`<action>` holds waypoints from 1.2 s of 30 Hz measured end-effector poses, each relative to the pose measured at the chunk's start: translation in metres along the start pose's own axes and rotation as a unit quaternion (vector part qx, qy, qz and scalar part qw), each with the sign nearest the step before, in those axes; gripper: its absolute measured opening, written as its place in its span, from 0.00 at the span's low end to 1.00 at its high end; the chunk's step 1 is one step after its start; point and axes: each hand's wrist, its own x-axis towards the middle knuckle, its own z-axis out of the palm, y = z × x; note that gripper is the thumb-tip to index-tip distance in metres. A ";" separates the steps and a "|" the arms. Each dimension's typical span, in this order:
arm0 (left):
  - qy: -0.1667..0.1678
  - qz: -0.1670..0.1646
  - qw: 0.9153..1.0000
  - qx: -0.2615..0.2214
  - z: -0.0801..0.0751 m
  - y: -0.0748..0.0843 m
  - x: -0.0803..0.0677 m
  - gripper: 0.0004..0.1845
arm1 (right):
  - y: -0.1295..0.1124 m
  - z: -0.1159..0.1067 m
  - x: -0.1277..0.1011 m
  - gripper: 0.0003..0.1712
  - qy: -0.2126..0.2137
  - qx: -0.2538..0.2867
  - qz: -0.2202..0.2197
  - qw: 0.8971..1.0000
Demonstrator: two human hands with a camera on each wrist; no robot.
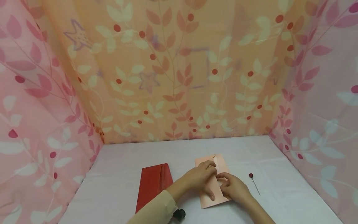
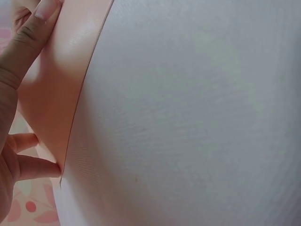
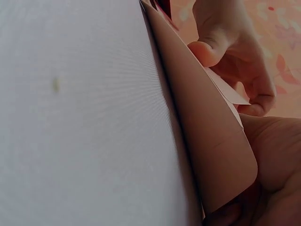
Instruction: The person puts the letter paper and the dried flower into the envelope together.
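A pale pink paper envelope (image 1: 213,198) lies on the white table, its long opening toward the right. Across it lies my left hand (image 1: 199,177), thumb on the near part and bent fingers at the opening's edge, gripping the paper. In the left wrist view, the thumb (image 2: 29,40) lies on the envelope (image 2: 70,80) and two fingertips touch its edge. My right hand (image 1: 236,188) holds the envelope's right side, its index finger and thumb curled at the opening; some fingertips are hidden. In the right wrist view, the flap (image 3: 211,146) stands raised beside the right palm (image 3: 280,155).
A red envelope (image 1: 149,182) lies to the left, partly behind the left forearm. On the right is a small dark red rose (image 1: 250,175) on a thin stem. A black object (image 1: 180,214) shows by the left cuff. Patterned curtains (image 1: 173,77) surround the white tabletop (image 1: 126,155).
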 end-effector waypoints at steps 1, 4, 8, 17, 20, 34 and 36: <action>0.000 -0.001 1.000 -0.002 0.000 0.000 -0.001 0.48 | 0.000 0.000 0.000 0.33 -0.001 0.002 -0.001 1.000; 0.001 0.000 1.000 -0.002 0.000 0.000 -0.002 0.48 | 0.001 -0.002 -0.001 0.34 -0.017 0.023 -0.009 1.000; 0.009 0.005 1.000 0.006 -0.001 0.000 -0.003 0.48 | 0.004 -0.007 -0.002 0.36 -0.046 0.072 -0.025 0.996; 0.011 0.005 1.000 -0.002 0.001 -0.002 -0.002 0.46 | 0.010 -0.015 -0.001 0.22 -0.099 0.115 -0.056 0.987; 0.009 0.004 1.000 0.000 0.002 -0.002 -0.002 0.47 | 0.011 -0.015 -0.002 0.23 -0.098 0.103 -0.067 0.988; 0.004 -0.002 1.000 -0.006 -0.003 -0.002 -0.005 0.46 | 0.002 -0.039 -0.006 0.21 -0.019 0.031 -0.081 0.996; 0.000 0.002 1.000 -0.006 -0.002 -0.001 -0.005 0.46 | 0.001 -0.045 -0.010 0.21 -0.004 0.018 -0.076 0.997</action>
